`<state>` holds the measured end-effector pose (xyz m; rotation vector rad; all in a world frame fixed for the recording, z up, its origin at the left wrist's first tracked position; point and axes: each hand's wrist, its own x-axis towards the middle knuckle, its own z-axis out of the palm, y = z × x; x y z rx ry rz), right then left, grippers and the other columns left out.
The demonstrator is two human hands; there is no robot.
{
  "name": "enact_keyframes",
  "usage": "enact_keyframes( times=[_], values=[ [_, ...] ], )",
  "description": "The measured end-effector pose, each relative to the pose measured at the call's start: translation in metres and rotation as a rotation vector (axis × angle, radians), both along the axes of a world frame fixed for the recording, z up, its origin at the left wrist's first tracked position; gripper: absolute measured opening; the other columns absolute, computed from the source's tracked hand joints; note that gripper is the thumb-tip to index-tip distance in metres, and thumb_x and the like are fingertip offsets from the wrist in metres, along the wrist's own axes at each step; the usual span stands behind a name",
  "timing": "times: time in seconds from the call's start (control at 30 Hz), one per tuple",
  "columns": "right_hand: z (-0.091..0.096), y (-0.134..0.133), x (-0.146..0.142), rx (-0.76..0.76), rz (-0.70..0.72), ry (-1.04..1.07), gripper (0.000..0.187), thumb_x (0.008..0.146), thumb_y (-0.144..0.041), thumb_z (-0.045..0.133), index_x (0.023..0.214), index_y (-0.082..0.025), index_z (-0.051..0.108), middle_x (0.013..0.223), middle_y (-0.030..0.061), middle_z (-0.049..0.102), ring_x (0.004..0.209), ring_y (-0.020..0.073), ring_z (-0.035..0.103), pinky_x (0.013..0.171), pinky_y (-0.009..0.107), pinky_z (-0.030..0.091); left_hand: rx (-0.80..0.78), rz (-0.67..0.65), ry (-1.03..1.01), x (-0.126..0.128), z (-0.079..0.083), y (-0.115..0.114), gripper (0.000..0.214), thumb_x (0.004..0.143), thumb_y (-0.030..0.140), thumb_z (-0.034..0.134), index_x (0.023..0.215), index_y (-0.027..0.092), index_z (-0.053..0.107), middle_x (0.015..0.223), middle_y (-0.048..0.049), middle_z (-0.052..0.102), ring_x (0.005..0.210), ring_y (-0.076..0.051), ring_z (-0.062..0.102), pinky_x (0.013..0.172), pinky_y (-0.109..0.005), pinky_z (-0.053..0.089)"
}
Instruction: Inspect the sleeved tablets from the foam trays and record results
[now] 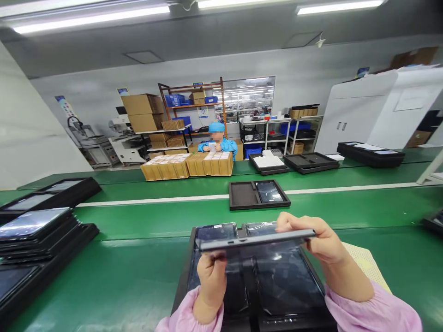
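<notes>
A thin dark tablet is held flat and edge-on between both my hands, just above a black tray that holds dark glossy devices. My left hand grips the tablet's left end from below, fingers curled round it. My right hand pinches its right end from above. Both pink sleeves show at the bottom of the view.
A black tray with one device lies farther out on the green belt. Stacked black trays stand at the left, more trays at the back right. Behind rows of brown boxes sits a person in blue. A perforated yellowish sheet lies right of my tray.
</notes>
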<state>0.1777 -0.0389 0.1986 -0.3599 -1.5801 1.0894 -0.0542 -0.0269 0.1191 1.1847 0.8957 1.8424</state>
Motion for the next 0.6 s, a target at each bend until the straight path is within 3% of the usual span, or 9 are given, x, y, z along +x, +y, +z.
enact_keyframes(
  times=[0.13,0.3,0.43,0.6],
  values=[
    [-0.001,0.003,0.008,0.027,-0.032,-0.131,0.037,0.071,-0.061,0.069,0.095,-0.034,0.076,0.069,0.0070,0.071,0.074,0.0254,0.058,0.065,0.045,0.049,0.361,-0.032,0.149,-0.007,0.007,0.007,0.033,0.071,0.053,0.071,0.063,0.021,0.069,0.058,-0.0039,0.066,0.056,-0.020,0.063,0.055,-0.032,0.052],
    [-0.006,0.004,0.006,0.011,0.000,-0.137,0.031,0.073,-0.058,0.069,0.094,-0.036,0.075,0.072,0.0066,0.072,0.074,0.0248,0.059,0.068,0.046,0.048,0.495,0.002,0.230,-0.012,0.002,0.013,0.021,0.078,0.041,0.068,0.073,0.022,0.073,0.064,-0.0043,0.069,0.061,-0.019,0.064,0.058,-0.031,0.052],
    [-0.007,0.003,0.004,-0.027,0.006,-0.106,0.029,0.073,-0.056,0.070,0.094,-0.037,0.075,0.073,0.0062,0.072,0.076,0.0249,0.060,0.071,0.047,0.048,0.457,0.019,0.200,-0.011,-0.001,0.013,0.028,0.078,0.047,0.066,0.070,0.020,0.071,0.061,-0.0042,0.067,0.059,-0.019,0.063,0.057,-0.031,0.051],
    [-0.009,0.002,0.005,-0.097,-0.046,-0.076,0.033,0.065,-0.058,0.075,0.088,-0.035,0.076,0.075,0.0057,0.072,0.078,0.0269,0.063,0.075,0.051,0.049,0.214,0.028,0.131,-0.006,0.003,0.009,0.049,0.063,0.067,0.068,0.052,0.019,0.063,0.052,-0.0039,0.062,0.053,-0.018,0.056,0.055,-0.032,0.047]
  ],
)
